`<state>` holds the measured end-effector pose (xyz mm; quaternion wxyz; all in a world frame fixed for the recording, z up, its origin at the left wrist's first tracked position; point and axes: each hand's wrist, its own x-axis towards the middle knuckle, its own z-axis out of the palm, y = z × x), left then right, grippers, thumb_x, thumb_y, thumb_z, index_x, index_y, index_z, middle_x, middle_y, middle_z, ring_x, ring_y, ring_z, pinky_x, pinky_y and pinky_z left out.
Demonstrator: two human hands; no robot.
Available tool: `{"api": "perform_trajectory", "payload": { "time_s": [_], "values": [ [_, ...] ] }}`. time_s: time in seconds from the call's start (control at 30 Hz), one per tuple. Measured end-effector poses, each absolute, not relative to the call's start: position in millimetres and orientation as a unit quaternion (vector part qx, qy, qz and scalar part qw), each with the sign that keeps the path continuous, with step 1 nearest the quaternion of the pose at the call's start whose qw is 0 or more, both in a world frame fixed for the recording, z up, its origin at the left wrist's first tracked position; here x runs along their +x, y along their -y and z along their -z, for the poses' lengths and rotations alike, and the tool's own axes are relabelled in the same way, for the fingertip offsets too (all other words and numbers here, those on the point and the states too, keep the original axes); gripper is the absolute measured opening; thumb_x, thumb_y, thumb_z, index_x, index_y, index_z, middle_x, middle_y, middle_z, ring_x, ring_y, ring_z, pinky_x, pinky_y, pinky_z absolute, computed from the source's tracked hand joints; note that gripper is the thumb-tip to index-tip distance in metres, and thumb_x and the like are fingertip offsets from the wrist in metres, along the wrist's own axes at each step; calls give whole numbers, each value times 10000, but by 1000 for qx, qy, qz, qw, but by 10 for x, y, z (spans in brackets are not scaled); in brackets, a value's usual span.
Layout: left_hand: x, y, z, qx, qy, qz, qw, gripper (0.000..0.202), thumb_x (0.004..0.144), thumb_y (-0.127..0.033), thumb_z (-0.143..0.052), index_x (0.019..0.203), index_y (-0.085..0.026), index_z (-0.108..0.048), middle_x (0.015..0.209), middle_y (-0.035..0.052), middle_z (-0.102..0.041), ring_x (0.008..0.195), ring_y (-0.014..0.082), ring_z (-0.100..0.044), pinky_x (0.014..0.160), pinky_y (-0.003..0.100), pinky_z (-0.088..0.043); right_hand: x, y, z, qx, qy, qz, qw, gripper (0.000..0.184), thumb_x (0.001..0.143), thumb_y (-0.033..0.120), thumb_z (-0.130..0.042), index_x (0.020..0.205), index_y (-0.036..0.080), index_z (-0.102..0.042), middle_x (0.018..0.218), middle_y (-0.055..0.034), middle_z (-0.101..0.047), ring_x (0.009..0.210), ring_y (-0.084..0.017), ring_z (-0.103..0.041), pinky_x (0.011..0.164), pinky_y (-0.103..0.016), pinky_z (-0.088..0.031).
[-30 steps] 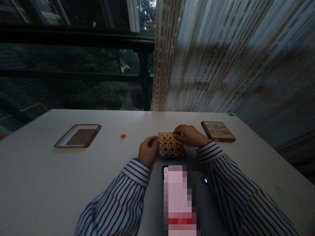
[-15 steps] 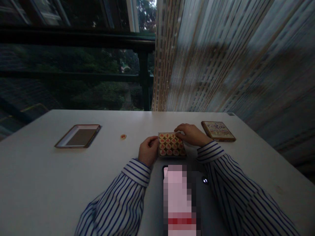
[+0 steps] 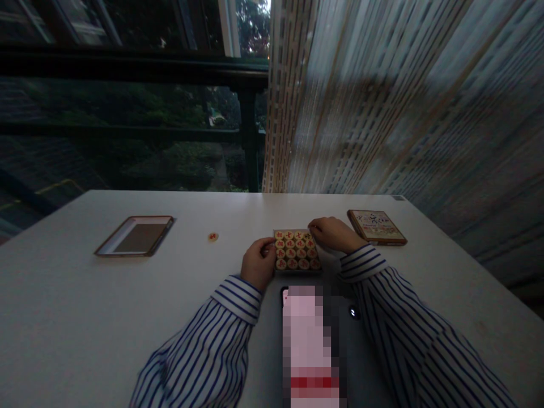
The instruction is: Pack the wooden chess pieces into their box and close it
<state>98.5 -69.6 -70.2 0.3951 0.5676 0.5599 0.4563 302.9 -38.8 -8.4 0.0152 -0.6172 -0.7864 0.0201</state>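
Note:
A shallow clear-edged box (image 3: 297,272) lies on the white table, packed with rows of round wooden Chinese chess pieces (image 3: 291,253) marked with red characters. My left hand (image 3: 258,264) is curled against the box's left side, thumb and fingers closed at its edge. At the far right corner, my right hand (image 3: 334,233) pinches the box's rim; its fingertips are partly hidden. A single loose Chinese chess piece (image 3: 213,237) lies on the table left of my left hand.
An open tray-like lid (image 3: 153,236) lies at the left of the table (image 3: 85,317). A closed decorated box (image 3: 377,226) is at the right. In front of me is a phone (image 3: 306,334), its screen blurred, with a dark object beside it.
My right hand has shifted slightly right, off the top of the corner pieces to the box's corner, uncovering the last piece in the far row. My left hand is nearly still.

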Motion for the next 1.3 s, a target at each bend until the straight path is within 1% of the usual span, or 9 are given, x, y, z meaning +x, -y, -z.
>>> {"api": "perform_trajectory", "payload": {
  "time_s": [0.3, 0.47, 0.83, 1.07, 1.3],
  "values": [
    [972, 696, 705, 586, -558, -443, 386, 272, 717, -199, -530, 961, -125, -623, 821, 78, -647, 707, 156, -599, 676, 293, -489, 3021, 384, 83, -604, 797, -24, 16, 338, 850, 257, -363, 963, 162, -666, 952, -102, -681, 885, -208, -613, 744, -255, -394],
    [974, 697, 711, 593, -560, -445, 370, 265, 717, -187, -529, 957, -135, -629, 848, 79, -647, 728, 156, -600, 682, 291, -488, 3005, 386, 71, -598, 801, -20, 9, 336, 850, 245, -360, 960, 159, -665, 963, -103, -679, 889, -209, -614, 749, -258, -394],
    [975, 697, 713, 585, -557, -453, 377, 248, 714, -194, -544, 938, -140, -634, 807, 68, -653, 689, 150, -603, 664, 286, -489, 3004, 387, 66, -595, 803, -23, 12, 340, 849, 241, -357, 956, 156, -668, 958, -103, -681, 882, -211, -617, 747, -263, -401],
    [975, 705, 676, 590, -561, -448, 370, 246, 719, -173, -532, 941, -137, -631, 832, 72, -656, 727, 153, -604, 699, 289, -486, 2995, 395, 51, -598, 801, -23, 9, 336, 854, 236, -359, 961, 148, -665, 956, -107, -680, 888, -202, -615, 756, -251, -394],
    [970, 705, 698, 585, -556, -452, 381, 253, 718, -186, -547, 952, -136, -630, 837, 77, -662, 722, 153, -611, 681, 287, -494, 2993, 402, 49, -599, 801, -21, 5, 336, 858, 244, -358, 951, 152, -668, 950, -107, -681, 869, -204, -616, 744, -256, -394]
  ]
}}
